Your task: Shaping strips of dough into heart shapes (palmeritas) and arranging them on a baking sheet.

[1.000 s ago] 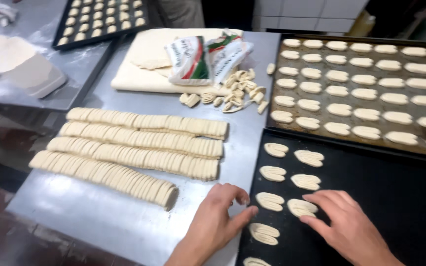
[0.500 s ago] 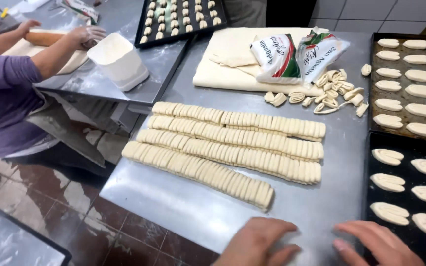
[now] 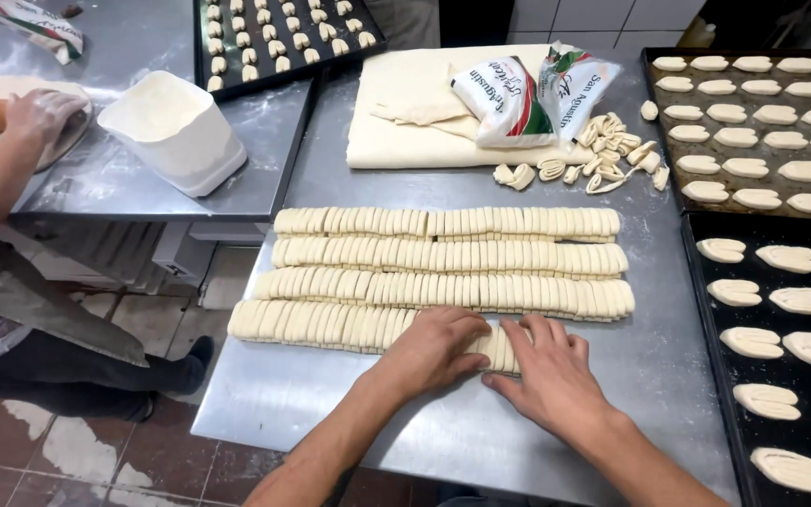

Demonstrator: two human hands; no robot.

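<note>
Both hands sit on the right end of the nearest row (image 3: pixel 330 324) of sliced dough, at 6 o'clock on the steel counter (image 3: pixel 349 413). The left hand (image 3: pixel 436 349) lies curled over the slices, fingers bent onto their tops. The right hand (image 3: pixel 548 374) lies flat beside it, fingers loosely spread and touching the slice ends. Whether either hand actually pinches a slice I cannot tell.

The slices are soft and packed edge to edge, so a heavy press would likely squash or smear them, and lifting one could drag its neighbours out of line. Three more rows (image 3: pixel 448 258) lie just beyond at 12 o'clock, so a push forward might shove into them. The black tray (image 3: pixel 706 329) at 3 o'clock, with shaped pieces (image 3: pixel 753 343) in pairs, sits close. A careless swing of the right arm could catch its edge.
</note>
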